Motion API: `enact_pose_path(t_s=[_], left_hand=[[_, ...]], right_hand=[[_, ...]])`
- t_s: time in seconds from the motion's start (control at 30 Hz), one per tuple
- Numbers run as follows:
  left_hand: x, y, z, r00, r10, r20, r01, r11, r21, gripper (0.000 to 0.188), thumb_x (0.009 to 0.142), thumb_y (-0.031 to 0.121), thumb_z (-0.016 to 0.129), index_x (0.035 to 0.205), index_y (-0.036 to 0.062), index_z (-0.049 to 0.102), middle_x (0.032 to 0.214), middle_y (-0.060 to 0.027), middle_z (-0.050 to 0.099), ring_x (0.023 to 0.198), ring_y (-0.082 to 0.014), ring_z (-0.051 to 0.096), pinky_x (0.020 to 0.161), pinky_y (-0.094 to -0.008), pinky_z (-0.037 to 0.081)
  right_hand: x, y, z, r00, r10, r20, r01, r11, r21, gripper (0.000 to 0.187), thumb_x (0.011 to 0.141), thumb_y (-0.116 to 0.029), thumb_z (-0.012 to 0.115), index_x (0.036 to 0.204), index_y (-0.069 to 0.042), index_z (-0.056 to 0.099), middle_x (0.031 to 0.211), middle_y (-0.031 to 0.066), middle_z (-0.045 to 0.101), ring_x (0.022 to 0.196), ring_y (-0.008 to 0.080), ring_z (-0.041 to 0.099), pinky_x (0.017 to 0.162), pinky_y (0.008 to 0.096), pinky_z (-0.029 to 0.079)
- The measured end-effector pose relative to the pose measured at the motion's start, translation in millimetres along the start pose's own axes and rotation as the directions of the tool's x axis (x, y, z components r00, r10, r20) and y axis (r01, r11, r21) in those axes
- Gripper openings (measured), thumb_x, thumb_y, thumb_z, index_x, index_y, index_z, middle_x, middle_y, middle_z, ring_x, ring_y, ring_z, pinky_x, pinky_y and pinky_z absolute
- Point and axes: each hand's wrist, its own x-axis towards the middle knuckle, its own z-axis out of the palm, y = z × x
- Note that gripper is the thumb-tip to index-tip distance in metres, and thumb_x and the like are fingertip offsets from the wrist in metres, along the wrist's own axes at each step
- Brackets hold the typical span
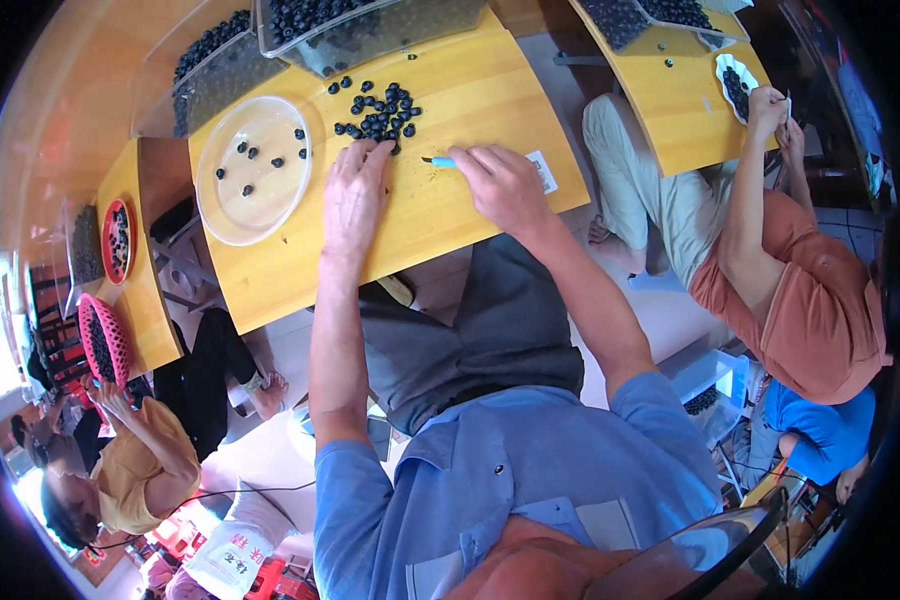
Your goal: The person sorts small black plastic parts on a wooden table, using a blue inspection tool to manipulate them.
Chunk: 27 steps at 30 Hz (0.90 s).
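At the near edge of a pile of small dark round balls point(378, 125), berry-like in look, my left hand point(353, 195) has its fingers bent and pressed together. A dark ball touches or nearly touches its fingertips; what is between them is hidden. My right hand point(500, 185) grips a small tool with a light blue handle point(442, 162) and a short dark tip, which looks like a small knife. The tip points left toward the left hand, above the wooden tabletop point(290, 265). Dark crumbs lie under it. Left of my left hand is a round clear plastic lid or tray point(210, 205) with several balls on it.
A clear bin point(320, 60) full of dark balls stands at the table's far side, another point(220, 95) beside it. A small printed card point(543, 172) lies by my right hand. People work at neighbouring tables, with a white dish point(722, 70) at right and a pink basket point(120, 345) at left.
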Motion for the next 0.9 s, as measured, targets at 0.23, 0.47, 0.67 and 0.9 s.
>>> enact_pose_path(t_s=[0.23,0.47,0.67,0.9], left_hand=[[1,-3,2,0.999,-0.013,0.045,0.014,1.0,-0.011,0.029,0.089,-0.003,0.07,0.116,0.0062,0.076,0.109,-0.0106,0.071,0.102,-0.0318,0.068,0.092,-0.0428,0.056],[16,7,-12,0.983,0.057,0.172,-0.039,0.994,-0.106,0.028,0.089,0.0,0.071,0.115,0.0073,0.076,0.105,-0.0128,0.071,0.102,-0.0327,0.069,0.091,-0.0437,0.057],[21,7,-13,0.961,-0.106,0.255,0.131,0.988,-0.082,0.017,0.091,0.006,0.075,0.108,0.0046,0.074,0.098,-0.0145,0.075,0.094,-0.0344,0.074,0.085,-0.0445,0.058],[29,5,-16,0.881,-0.276,0.384,0.353,0.924,-0.148,0.021,0.089,0.011,0.081,0.106,0.0012,0.073,0.096,-0.0194,0.079,0.092,-0.0355,0.077,0.082,-0.0444,0.06]], right_hand=[[1,-1,-1,1.0,0.017,-0.015,-0.017,0.999,0.043,0.031,0.082,-0.001,0.07,0.113,-0.003,0.073,0.088,0.007,0.067,0.078,0.0243,0.068,0.067,0.039,0.056],[0,1,-1,1.0,0.027,0.0,-0.027,0.997,0.073,0.032,0.081,0.002,0.072,0.112,-0.003,0.075,0.089,0.0082,0.068,0.078,0.0255,0.069,0.068,0.0396,0.057],[0,0,0,0.999,0.031,-0.01,-0.03,0.997,0.072,0.03,0.081,0.002,0.072,0.11,-0.002,0.076,0.091,0.0099,0.071,0.079,0.0263,0.071,0.069,0.0396,0.058],[2,0,-1,1.0,0.009,-0.013,-0.009,0.998,0.062,0.029,0.081,0.002,0.072,0.11,0.0,0.076,0.09,0.0105,0.072,0.078,0.0257,0.07,0.069,0.0396,0.058]])
